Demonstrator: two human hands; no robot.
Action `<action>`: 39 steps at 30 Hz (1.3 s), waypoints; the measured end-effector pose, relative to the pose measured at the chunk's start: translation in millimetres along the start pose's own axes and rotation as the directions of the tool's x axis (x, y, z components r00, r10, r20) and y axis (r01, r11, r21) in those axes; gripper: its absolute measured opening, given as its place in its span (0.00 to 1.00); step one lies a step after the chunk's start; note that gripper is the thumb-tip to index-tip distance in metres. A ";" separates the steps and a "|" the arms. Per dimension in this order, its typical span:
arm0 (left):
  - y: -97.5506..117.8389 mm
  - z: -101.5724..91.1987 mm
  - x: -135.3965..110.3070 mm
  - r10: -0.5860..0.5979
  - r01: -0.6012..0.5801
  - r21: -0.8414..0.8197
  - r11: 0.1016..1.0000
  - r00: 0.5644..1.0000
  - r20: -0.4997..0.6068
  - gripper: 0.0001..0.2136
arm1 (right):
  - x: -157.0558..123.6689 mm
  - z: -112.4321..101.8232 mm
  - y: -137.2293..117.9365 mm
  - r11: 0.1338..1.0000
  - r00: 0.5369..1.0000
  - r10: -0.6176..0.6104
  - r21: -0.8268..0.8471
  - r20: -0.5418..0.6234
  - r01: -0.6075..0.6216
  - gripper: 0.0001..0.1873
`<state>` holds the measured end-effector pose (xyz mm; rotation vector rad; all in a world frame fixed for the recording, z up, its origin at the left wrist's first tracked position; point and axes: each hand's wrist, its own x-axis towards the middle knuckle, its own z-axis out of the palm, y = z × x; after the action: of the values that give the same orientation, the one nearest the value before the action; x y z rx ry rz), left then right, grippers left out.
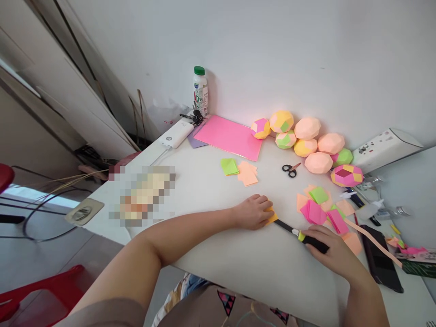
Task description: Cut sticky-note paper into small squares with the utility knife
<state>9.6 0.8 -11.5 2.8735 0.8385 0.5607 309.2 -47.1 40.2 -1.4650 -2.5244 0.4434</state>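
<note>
My left hand (254, 212) is closed on a small piece of orange-yellow paper (272, 215) at the middle of the white table, its fingers curled over most of it. My right hand (335, 250) grips the black handle of a knife (285, 225) with a yellow-green collar. The dark blade points left, and its tip meets the paper's edge beside my left fingers. Past my right hand lies a loose pile of pink, peach and green paper pieces (315, 212). Green squares (229, 166) and peach pieces (248, 173) lie beyond my left hand.
Several faceted paper balls (307, 128) stand along the wall. Black-handled scissors (290, 170) and a pink sheet (230, 136) lie in front. A bottle (200, 91), keys (195, 116) and a white power bank (176, 133) are back left. A black phone (381, 259) lies right.
</note>
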 end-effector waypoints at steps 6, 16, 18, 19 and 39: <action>0.7 0.3 -0.4 0.002 -0.002 -0.008 1.000 1.000 -0.004 0.12 | -0.7 0.2 -1.3 1.000 1.000 0.006 -0.007 0.002 -0.006 0.15; 8.6 -2.1 -4.1 -0.016 0.016 -0.003 1.000 1.000 0.012 0.18 | -1.3 1.5 -6.8 0.998 0.999 -0.042 -0.044 -0.025 0.040 0.14; 11.7 -1.3 -5.3 -0.017 0.017 0.003 1.000 1.000 0.022 0.21 | -2.2 3.1 -6.8 0.997 0.998 -0.053 -0.058 -0.029 0.051 0.14; 13.2 -0.1 -6.3 -0.017 0.017 0.009 1.000 0.999 0.027 0.22 | -2.6 3.9 -6.9 0.996 0.998 -0.058 -0.066 -0.028 0.056 0.14; 51.7 -5.9 -12.1 -0.225 0.188 0.222 0.957 0.961 0.159 0.35 | -7.3 2.1 -8.8 0.995 0.998 -0.052 -0.085 0.018 0.053 0.15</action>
<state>23.8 -49.4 0.0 2.9032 1.2108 0.1937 305.1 -57.9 41.2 -1.4252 -2.6179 0.3433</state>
